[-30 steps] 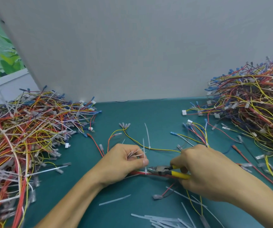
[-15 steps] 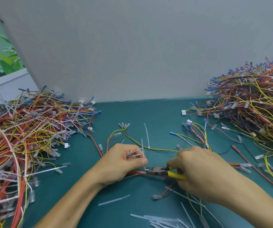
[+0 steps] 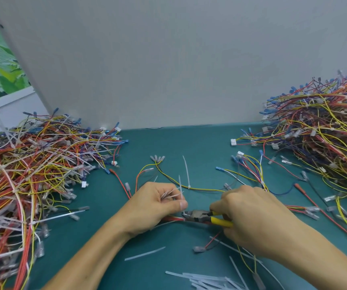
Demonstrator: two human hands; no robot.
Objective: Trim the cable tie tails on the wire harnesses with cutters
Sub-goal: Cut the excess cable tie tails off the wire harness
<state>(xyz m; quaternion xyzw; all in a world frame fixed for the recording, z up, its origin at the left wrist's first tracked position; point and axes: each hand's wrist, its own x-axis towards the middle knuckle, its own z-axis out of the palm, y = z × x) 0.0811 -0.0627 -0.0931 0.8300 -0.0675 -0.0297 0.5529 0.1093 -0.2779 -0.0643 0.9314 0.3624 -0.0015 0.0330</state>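
My left hand [image 3: 154, 208] grips a red wire harness [image 3: 172, 218] against the green mat and pinches a white cable tie tail [image 3: 180, 185] that stands upright by the thumb. Several cut tails are tucked under its curled fingers. My right hand [image 3: 250, 214] grips yellow-handled cutters [image 3: 199, 215], whose jaws sit at the base of that tie, just right of my left thumb. A second tie tail [image 3: 186, 171] stands up from the yellow and black harness wires farther back.
A big heap of tied harnesses [image 3: 28, 172] fills the left side, another heap [image 3: 323, 139] the right. Cut tie tails [image 3: 206, 280] lie at the front edge, one loose piece [image 3: 145, 253] near my left forearm. A grey wall [image 3: 168, 59] closes the back.
Both hands and the cutters have shifted slightly left and nearer to me; the cutter jaws now sit closer to my left thumb at the tie.
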